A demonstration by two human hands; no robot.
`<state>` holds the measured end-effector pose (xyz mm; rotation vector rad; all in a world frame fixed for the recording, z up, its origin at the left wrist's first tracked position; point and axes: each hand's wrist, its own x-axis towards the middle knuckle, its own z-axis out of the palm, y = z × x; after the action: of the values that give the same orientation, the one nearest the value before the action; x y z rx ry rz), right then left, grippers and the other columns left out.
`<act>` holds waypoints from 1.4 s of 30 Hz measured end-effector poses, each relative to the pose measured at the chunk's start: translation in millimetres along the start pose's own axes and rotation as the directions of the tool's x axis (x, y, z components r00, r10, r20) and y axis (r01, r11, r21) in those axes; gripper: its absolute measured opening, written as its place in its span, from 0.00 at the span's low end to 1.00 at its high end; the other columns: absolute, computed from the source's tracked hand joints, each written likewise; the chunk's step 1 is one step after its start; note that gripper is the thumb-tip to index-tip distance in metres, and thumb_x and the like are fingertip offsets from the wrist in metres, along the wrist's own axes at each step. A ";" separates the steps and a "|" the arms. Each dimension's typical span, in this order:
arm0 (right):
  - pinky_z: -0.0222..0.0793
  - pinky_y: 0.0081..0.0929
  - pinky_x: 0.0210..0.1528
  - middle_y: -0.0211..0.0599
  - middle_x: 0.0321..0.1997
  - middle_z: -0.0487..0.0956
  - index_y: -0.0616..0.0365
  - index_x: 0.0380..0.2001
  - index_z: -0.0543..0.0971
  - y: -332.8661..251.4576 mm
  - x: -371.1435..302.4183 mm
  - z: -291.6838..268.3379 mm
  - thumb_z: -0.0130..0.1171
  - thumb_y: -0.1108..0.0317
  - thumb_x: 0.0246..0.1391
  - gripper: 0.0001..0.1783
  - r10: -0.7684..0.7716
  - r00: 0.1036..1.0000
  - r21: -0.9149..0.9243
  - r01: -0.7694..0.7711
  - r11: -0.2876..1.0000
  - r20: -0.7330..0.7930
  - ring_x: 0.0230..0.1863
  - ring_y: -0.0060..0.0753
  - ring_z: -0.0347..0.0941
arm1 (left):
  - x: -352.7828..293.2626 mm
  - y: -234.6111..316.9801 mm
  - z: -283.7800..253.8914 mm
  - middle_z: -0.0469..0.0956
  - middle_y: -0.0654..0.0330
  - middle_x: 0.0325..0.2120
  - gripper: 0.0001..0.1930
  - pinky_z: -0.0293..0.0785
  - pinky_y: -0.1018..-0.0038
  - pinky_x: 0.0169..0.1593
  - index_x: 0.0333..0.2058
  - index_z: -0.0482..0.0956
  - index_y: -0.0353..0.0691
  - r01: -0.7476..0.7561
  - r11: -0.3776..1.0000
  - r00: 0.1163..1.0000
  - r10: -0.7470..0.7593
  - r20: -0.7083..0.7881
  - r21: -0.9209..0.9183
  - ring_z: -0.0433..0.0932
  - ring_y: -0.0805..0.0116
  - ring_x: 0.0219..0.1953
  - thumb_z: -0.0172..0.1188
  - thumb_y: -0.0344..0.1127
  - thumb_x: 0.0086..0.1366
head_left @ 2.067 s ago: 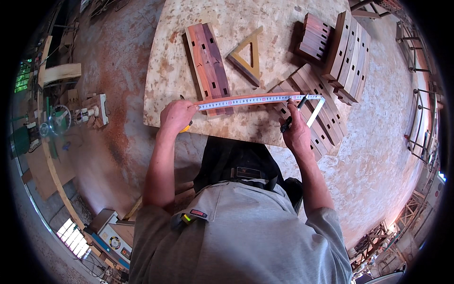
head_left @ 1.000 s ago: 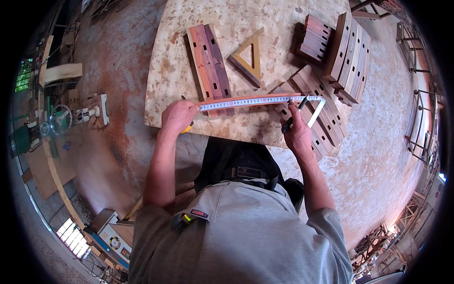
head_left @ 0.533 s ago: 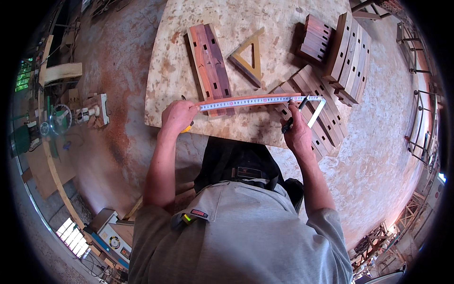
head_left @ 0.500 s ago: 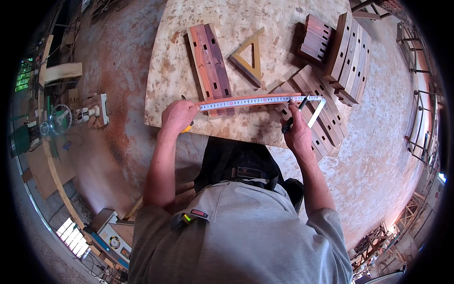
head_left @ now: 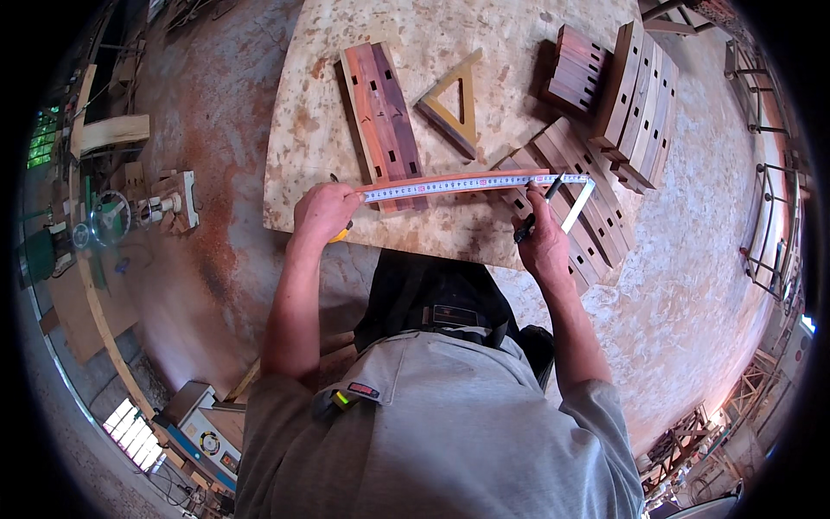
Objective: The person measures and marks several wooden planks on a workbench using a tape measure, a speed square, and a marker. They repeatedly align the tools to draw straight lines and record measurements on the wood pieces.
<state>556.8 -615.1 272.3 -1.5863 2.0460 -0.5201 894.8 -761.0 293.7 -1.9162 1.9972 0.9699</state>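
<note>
My left hand is closed on a tape measure, its yellow case peeking out under the palm. Its white blade runs rightward along a narrow reddish wooden strip, whose left end my fingers also grip. A black pen is held in my right hand, with its upper part by the strip's right portion. Beside that hand, a pale straight piece slants down from the strip's right end; its kind is unclear. Beneath the strip lie joined slotted boards at left and more slotted boards at right.
A triangular square lies on the stained worktable, beyond the strip. Stacked slotted boards and a dark slotted block stand at the far right. A machine with a handwheel is off to the left; metal racks are at right.
</note>
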 end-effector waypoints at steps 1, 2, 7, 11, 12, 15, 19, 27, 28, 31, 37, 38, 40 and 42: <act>0.76 0.43 0.50 0.47 0.66 0.71 0.53 0.60 0.65 -0.1 0.1 -0.3 0.64 0.74 0.54 0.32 0.006 1.000 -0.005 -0.006 1.000 0.003 0.57 0.55 0.75 | 0.0 0.2 0.1 0.80 0.53 0.22 0.16 0.73 0.62 0.36 0.32 0.85 0.41 -0.002 1.000 1.000 0.002 -0.004 0.001 0.80 0.56 0.28 0.61 0.49 0.63; 0.76 0.43 0.50 0.47 0.66 0.71 0.53 0.60 0.65 -0.7 0.3 -0.4 0.64 0.74 0.53 0.32 0.012 1.000 -0.008 -0.012 1.000 0.008 0.56 0.56 0.75 | -0.2 0.1 -0.1 0.80 0.52 0.23 0.16 0.74 0.62 0.36 0.32 0.85 0.41 -0.005 1.000 1.000 0.005 -0.005 0.005 0.81 0.55 0.29 0.61 0.49 0.63; 0.76 0.44 0.49 0.48 0.65 0.72 0.53 0.60 0.66 -0.4 0.0 0.0 0.64 0.74 0.54 0.31 0.012 1.000 -0.013 -0.012 1.000 0.005 0.55 0.56 0.76 | 0.5 -0.8 0.4 0.81 0.52 0.24 0.16 0.74 0.61 0.37 0.33 0.85 0.40 -0.011 1.000 1.000 0.011 0.002 0.026 0.81 0.54 0.30 0.60 0.49 0.63; 0.76 0.45 0.49 0.48 0.63 0.73 0.53 0.59 0.66 -0.1 0.4 0.8 0.63 0.72 0.54 0.29 -0.001 1.000 -0.009 0.001 1.000 -0.006 0.55 0.55 0.76 | -1.0 -1.0 0.2 0.81 0.51 0.25 0.16 0.74 0.60 0.37 0.33 0.85 0.40 -0.015 1.000 1.000 0.015 -0.011 0.020 0.81 0.53 0.31 0.60 0.49 0.63; 0.76 0.46 0.49 0.48 0.63 0.73 0.52 0.58 0.66 0.0 0.3 0.9 0.63 0.70 0.55 0.29 -0.008 1.000 -0.007 0.008 1.000 -0.012 0.54 0.55 0.76 | -0.1 -2.1 1.2 0.81 0.51 0.25 0.17 0.74 0.60 0.38 0.33 0.85 0.40 -0.018 0.999 1.000 0.018 -0.011 0.027 0.81 0.52 0.31 0.60 0.49 0.63; 0.76 0.43 0.50 0.47 0.64 0.73 0.54 0.60 0.66 2.0 -1.1 1.5 0.64 0.74 0.54 0.31 0.003 1.000 0.005 -0.003 1.000 -0.022 0.57 0.55 0.74 | 0.8 0.8 -0.3 0.82 0.51 0.30 0.17 0.75 0.57 0.40 0.33 0.85 0.42 -0.006 0.999 1.000 0.006 0.012 0.051 0.81 0.50 0.36 0.57 0.50 0.63; 0.76 0.43 0.49 0.48 0.62 0.74 0.55 0.59 0.67 4.1 -2.9 2.6 0.65 0.73 0.53 0.30 0.026 1.000 0.024 -0.026 0.999 -0.013 0.57 0.54 0.75 | 4.9 -6.2 4.5 0.82 0.49 0.31 0.17 0.74 0.55 0.41 0.32 0.84 0.42 -0.044 0.996 0.999 0.044 0.002 0.075 0.81 0.48 0.37 0.56 0.50 0.63; 0.77 0.46 0.41 0.45 0.61 0.75 0.50 0.56 0.68 4.3 -2.4 2.5 0.62 0.69 0.53 0.26 -0.052 0.996 0.035 0.054 0.998 -0.069 0.45 0.55 0.79 | -0.2 3.0 -2.0 0.81 0.48 0.30 0.18 0.73 0.56 0.39 0.31 0.82 0.40 -0.038 0.998 0.999 0.038 0.003 0.044 0.80 0.48 0.36 0.56 0.50 0.62; 0.78 0.46 0.41 0.45 0.62 0.74 0.50 0.56 0.68 6.1 -2.4 1.4 0.62 0.70 0.53 0.27 -0.058 0.996 0.048 0.061 0.997 -0.067 0.45 0.55 0.79 | -0.4 4.8 -1.1 0.81 0.48 0.29 0.18 0.73 0.56 0.39 0.31 0.82 0.39 -0.032 0.999 0.999 0.032 0.002 0.040 0.81 0.48 0.36 0.56 0.50 0.62; 0.77 0.45 0.44 0.47 0.63 0.73 0.52 0.57 0.66 5.5 -2.0 -0.6 0.63 0.70 0.54 0.28 -0.049 0.998 0.078 0.053 0.996 -0.049 0.49 0.57 0.78 | 0.7 1.9 1.0 0.81 0.49 0.29 0.18 0.74 0.58 0.38 0.32 0.83 0.39 -0.048 0.998 0.999 0.049 -0.016 0.043 0.81 0.49 0.35 0.58 0.49 0.62; 0.78 0.46 0.44 0.48 0.64 0.72 0.52 0.57 0.67 6.3 -1.7 -3.6 0.62 0.70 0.53 0.28 -0.045 0.999 0.112 0.047 0.993 -0.016 0.50 0.58 0.77 | 2.7 3.6 -1.6 0.82 0.51 0.30 0.17 0.74 0.60 0.38 0.34 0.84 0.40 0.029 0.999 0.999 -0.030 0.041 0.034 0.82 0.52 0.35 0.59 0.49 0.62; 0.78 0.46 0.44 0.48 0.64 0.72 0.52 0.57 0.67 6.3 -1.8 -3.7 0.63 0.70 0.53 0.28 -0.044 0.999 0.113 0.046 0.993 -0.016 0.50 0.58 0.77 | 2.6 2.8 -1.4 0.82 0.51 0.30 0.17 0.74 0.60 0.39 0.34 0.85 0.40 0.027 0.999 0.999 -0.028 0.036 0.028 0.82 0.53 0.35 0.59 0.50 0.63; 0.78 0.46 0.44 0.48 0.63 0.72 0.52 0.57 0.67 5.9 -1.6 -4.7 0.63 0.70 0.53 0.28 -0.045 0.999 0.120 0.047 0.992 -0.019 0.50 0.58 0.77 | 1.1 3.4 -1.4 0.82 0.50 0.30 0.18 0.74 0.60 0.39 0.34 0.84 0.40 0.003 1.000 1.000 -0.003 0.014 0.023 0.81 0.52 0.34 0.59 0.50 0.62; 0.78 0.46 0.44 0.48 0.63 0.72 0.51 0.57 0.67 5.0 -0.7 -5.5 0.63 0.70 0.53 0.28 -0.052 0.998 0.134 0.055 0.989 -0.022 0.50 0.58 0.77 | 0.5 1.7 -0.9 0.81 0.50 0.29 0.17 0.73 0.61 0.38 0.33 0.83 0.38 -0.020 1.000 1.000 0.020 -0.008 0.017 0.81 0.53 0.33 0.60 0.48 0.62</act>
<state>549.7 -613.2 273.9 -1.5650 1.9425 -0.6796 893.4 -762.0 294.6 -1.8982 2.0259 0.9491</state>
